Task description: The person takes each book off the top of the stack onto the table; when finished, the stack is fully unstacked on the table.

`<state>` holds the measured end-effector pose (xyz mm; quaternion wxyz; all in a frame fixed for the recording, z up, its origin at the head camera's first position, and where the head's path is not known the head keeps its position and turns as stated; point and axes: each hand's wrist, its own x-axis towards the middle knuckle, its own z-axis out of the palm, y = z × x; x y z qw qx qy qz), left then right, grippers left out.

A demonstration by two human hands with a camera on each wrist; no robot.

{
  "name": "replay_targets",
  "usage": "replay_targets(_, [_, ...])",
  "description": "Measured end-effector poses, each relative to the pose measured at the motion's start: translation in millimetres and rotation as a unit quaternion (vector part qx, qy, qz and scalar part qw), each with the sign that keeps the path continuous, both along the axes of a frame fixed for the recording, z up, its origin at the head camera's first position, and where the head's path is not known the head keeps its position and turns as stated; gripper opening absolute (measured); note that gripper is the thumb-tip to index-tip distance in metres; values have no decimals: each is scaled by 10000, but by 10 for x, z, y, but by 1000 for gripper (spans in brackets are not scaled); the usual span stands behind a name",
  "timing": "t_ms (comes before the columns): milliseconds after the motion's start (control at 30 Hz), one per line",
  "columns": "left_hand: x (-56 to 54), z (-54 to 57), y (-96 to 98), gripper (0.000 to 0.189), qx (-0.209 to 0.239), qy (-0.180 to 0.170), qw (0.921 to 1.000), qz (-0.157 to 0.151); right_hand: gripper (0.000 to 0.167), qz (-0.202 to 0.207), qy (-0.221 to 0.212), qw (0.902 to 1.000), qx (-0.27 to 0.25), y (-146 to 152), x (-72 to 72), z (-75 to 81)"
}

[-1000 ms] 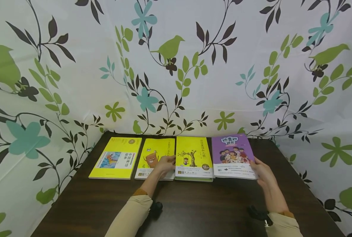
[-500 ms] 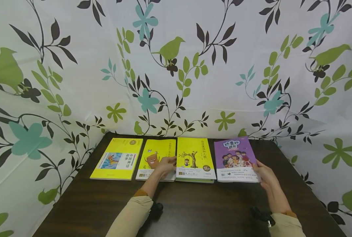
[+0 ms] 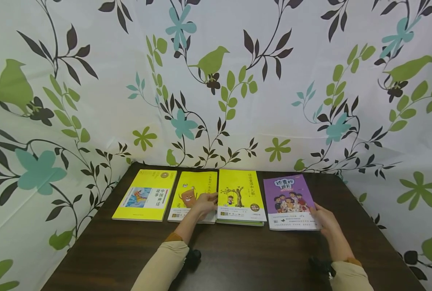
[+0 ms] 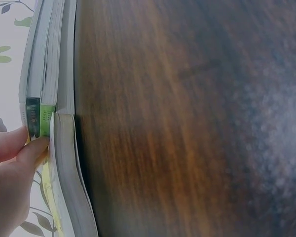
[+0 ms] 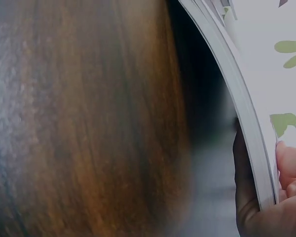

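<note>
My right hand [image 3: 326, 221] grips the right edge of a purple book [image 3: 290, 198] with a cartoon group of children on its cover. The right wrist view shows its thumb [image 5: 290, 160] on the cover side and fingers beneath the curved book [image 5: 239, 94]. My left hand [image 3: 204, 204] is at the left edge of a yellow book with a tree and swing [image 3: 239, 194], which tops a small stack. In the left wrist view, thumb and finger pinch the stack's spines, among them a green spine [image 4: 47, 121]. That hand partly covers a yellow book with a brown cartoon figure [image 3: 186, 190].
Another yellow book [image 3: 143, 196], with a blue picture, lies at the far left of the row. The dark wooden table [image 3: 245, 258] ends at a wall cloth [image 3: 266, 97] printed with leaves and birds.
My right hand has drawn the purple book towards me and slightly right, widening the gap to the swing-cover stack. The left hand stays at the stack's edge.
</note>
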<state>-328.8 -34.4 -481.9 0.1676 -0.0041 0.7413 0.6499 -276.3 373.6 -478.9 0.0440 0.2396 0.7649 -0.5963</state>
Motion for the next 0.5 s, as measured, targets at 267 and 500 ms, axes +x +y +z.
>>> replay_targets(267, [4, -25, -1, 69, -101, 22, 9999, -15, 57, 66, 9, 9992, 391, 19, -46, -115])
replay_targets(500, [11, -36, 3, 69, -101, -20, 9999, -41, 58, 176, -93, 9874, 1568, -63, -42, -123])
